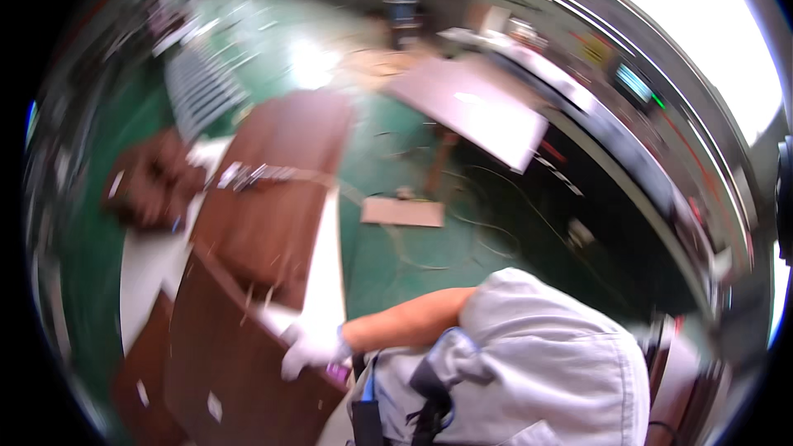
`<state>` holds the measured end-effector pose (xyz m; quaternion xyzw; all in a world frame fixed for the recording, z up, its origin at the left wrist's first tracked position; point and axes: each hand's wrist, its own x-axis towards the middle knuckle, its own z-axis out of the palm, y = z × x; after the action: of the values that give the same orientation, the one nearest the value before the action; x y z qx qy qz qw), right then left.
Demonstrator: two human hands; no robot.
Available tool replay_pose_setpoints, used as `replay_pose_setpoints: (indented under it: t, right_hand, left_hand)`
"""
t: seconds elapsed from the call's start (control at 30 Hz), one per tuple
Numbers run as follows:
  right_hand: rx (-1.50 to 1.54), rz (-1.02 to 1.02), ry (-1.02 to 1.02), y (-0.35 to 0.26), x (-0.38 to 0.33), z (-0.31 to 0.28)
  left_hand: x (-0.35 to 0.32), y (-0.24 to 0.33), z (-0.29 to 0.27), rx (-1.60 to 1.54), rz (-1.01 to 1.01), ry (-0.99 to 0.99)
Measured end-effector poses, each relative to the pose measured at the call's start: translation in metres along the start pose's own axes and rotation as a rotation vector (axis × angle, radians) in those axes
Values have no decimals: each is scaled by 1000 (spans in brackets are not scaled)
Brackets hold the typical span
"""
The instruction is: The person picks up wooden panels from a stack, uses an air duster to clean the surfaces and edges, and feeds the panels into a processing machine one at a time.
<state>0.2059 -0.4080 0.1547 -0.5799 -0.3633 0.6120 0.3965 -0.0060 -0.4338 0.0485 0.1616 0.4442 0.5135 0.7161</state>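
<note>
- The frame is badly smeared by motion, so I can only vouch for the big shapes.
- The right hand (310, 348), in a white glove, is curled shut on the near upper edge of a dark brown panel (235, 363). I take it for the right hand because the bare forearm runs to it from the grey sleeve (545, 339) at lower right.
- The left hand is not in the picture, so the right one is the only one near the work.
- The brown panel lies to the left of and below the hand, tilted. Its long axis runs from the lower left edge of the view up towards the glove.
- Beyond it, up and left of the glove, a second brown panel (281, 157) lies lengthwise away from me, with a white edge strip (329, 256) along its right side that reaches down to the glove.
- A shiny metal piece (252, 173) crosses that second panel. I cannot tell what it is.
- Further left there is a heap of brown offcuts (149, 182) and a white sheet (144, 272) beneath the panels.
- On the green floor (388, 264) to the right lie a flat cardboard piece (403, 212) and loose cables (487, 227), with a pale board (475, 107) propped on a stand behind them.
- I can make out no bins, trays or boxes, so I have no contents to report.
</note>
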Motion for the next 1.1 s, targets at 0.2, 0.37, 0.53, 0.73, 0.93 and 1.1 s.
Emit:
replay_pose_setpoints:
  t: [0.2,0.37,0.53,0.73,0.93,1.1]
  right_hand:
    - [413,-258,162,85,-162,-132]
    - [339,-388,491,162,-320,-222]
    - [848,-436,810,249,-453,-251]
    - [1132,-518,1157,323,-564,-280]
    - [1160,-645,1461,388,-663,-326]
    - [1246,-839,1680,424,-720,-360]
  left_hand:
    - [-60,-23,65,41,132,-50]
    - [-82,-86,106,36,-20,-301]
    - [-109,-193,220,374,-229,-680]
    - [-156,-361,351,404,-591,-1047]
    - [-252,-550,464,533,-992,-1182]
    - [-363,-681,545,654,-1185,-1303]
